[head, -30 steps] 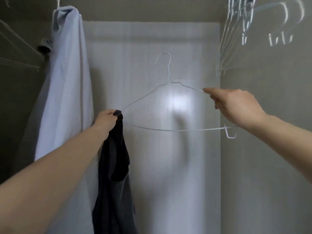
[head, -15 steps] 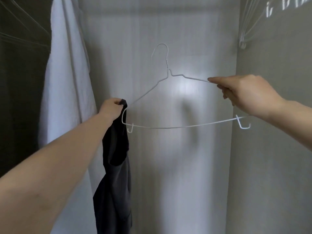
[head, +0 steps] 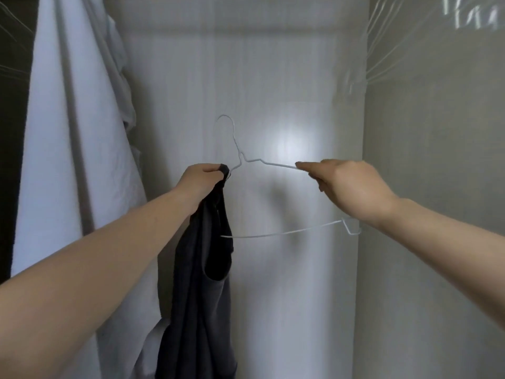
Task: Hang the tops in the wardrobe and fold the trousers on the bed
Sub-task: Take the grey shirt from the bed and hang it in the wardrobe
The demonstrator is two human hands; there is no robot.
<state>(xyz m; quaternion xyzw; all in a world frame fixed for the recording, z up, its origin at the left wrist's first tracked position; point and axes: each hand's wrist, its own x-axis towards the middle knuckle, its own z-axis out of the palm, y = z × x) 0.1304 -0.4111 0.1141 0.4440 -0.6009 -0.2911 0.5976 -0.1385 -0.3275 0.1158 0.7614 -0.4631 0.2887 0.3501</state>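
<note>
A dark sleeveless top (head: 203, 283) hangs from my left hand (head: 199, 179), which pinches its shoulder strap against the left arm of a thin white wire hanger (head: 276, 164). The strap sits over that arm, close to the hanger's neck, and the cloth hides the hanger's left end. My right hand (head: 347, 187) pinches the hanger's right arm. The hanger is held in the air inside the wardrobe, its hook free. The bottom wire (head: 287, 233) runs from the top across to a small notch hook under my right wrist.
A pale blue-white garment (head: 73, 160) hangs at the left of the wardrobe. Several empty white wire hangers (head: 393, 47) hang blurred at the upper right. The white back panel (head: 273, 77) and grey side wall (head: 437, 160) close in the space.
My left hand has slid the dark top's strap up along the hanger's left arm towards the neck. The hanger's left end is now hidden inside the top.
</note>
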